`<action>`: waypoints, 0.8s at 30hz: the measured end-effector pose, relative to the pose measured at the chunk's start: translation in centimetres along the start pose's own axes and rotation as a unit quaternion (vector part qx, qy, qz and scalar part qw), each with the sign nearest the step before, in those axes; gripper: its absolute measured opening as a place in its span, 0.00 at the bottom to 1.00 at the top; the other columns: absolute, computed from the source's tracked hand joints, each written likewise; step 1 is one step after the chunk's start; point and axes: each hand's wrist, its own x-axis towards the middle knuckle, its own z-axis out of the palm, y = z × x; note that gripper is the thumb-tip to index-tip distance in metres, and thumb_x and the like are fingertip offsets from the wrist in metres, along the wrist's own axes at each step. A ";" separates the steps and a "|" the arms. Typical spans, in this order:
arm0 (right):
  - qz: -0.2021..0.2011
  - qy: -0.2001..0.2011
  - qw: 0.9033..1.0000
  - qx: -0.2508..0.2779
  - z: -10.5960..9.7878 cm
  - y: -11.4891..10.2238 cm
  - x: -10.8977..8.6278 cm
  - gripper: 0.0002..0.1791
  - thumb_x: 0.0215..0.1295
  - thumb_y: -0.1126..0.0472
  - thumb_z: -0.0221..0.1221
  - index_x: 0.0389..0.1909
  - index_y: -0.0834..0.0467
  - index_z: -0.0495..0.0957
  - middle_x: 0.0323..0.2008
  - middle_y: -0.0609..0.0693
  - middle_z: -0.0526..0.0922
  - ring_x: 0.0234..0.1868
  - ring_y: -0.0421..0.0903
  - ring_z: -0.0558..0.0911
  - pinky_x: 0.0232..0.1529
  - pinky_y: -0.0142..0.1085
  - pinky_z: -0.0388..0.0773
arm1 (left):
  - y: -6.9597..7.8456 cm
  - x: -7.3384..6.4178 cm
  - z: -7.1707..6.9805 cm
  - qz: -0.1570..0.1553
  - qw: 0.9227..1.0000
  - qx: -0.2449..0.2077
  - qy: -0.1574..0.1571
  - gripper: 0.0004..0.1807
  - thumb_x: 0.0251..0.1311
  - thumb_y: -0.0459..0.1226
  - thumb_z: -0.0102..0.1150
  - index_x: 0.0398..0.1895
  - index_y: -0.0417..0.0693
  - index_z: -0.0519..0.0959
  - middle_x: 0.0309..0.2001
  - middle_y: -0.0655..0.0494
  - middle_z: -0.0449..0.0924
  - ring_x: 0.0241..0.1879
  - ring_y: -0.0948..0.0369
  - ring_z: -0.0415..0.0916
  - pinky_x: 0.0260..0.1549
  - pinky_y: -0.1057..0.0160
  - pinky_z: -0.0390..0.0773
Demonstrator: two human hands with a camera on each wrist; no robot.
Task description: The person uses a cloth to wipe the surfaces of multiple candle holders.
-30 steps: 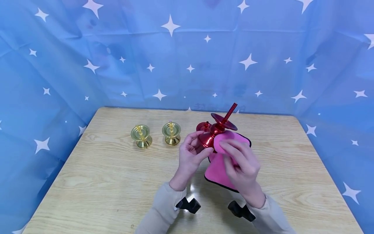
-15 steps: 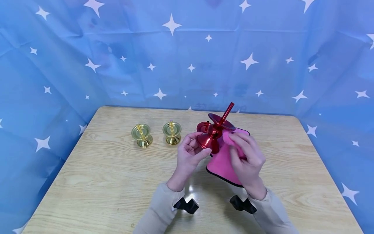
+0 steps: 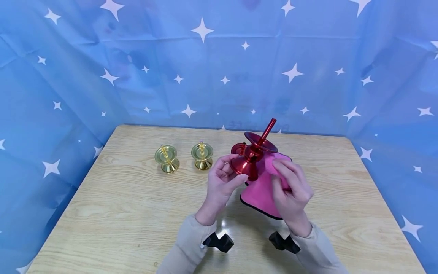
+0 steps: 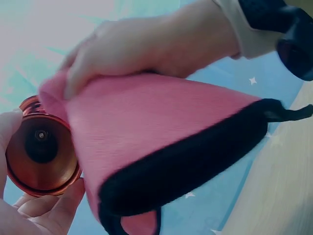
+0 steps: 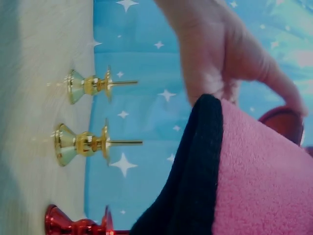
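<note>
My left hand (image 3: 222, 180) grips a shiny red candlestick (image 3: 244, 166) by its flared base, fingers and thumb at the rim. The candlestick is raised off the table and tilted, its dish and stem leaning up to the right. In the left wrist view the hollow underside of its base (image 4: 44, 169) shows. My right hand (image 3: 292, 190) pinches a pink cloth (image 3: 261, 196) with black edging, bunched near the fingertips beside the candlestick. The rest of the cloth hangs below; it fills much of the left wrist view and covers part of the candlestick in the right wrist view.
Two gold candlesticks (image 3: 169, 163) (image 3: 203, 161) stand upright on the wooden table (image 3: 130, 213), left of my hands. A second red candlestick (image 3: 237, 148) stands behind the held one, partly hidden. A blue curtain (image 3: 154, 49) with white stars hangs behind the table.
My right hand has drawn the bunched cloth rightward, away from the front of the candlestick's base, uncovering more of it. The candlestick has shifted slightly in my left hand's steady grip.
</note>
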 end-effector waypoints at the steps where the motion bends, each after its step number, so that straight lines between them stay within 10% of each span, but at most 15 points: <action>1: -0.004 0.008 1.000 -0.003 0.2 -0.3 0.3 0.12 0.61 0.65 0.56 0.26 0.71 0.81 0.26 0.67 0.79 0.25 0.51 0.76 0.24 0.27 0.64 | 0.0 0.0 0.0 0.000 1.000 0.002 -0.001 0.46 0.41 0.48 0.74 0.53 0.23 0.63 0.41 0.64 0.83 0.42 0.65 0.78 0.42 0.68 0.77; 24: -0.082 -0.067 0.994 -0.002 0.2 0.0 -1.0 0.12 0.61 0.69 0.51 0.25 0.68 0.81 0.23 0.64 0.78 0.23 0.54 0.75 0.25 0.30 0.68 | 0.3 -0.1 -0.2 -0.004 1.000 -0.018 0.016 0.36 0.42 0.46 0.74 0.52 0.37 0.70 0.42 0.62 0.83 0.42 0.64 0.78 0.41 0.68 0.76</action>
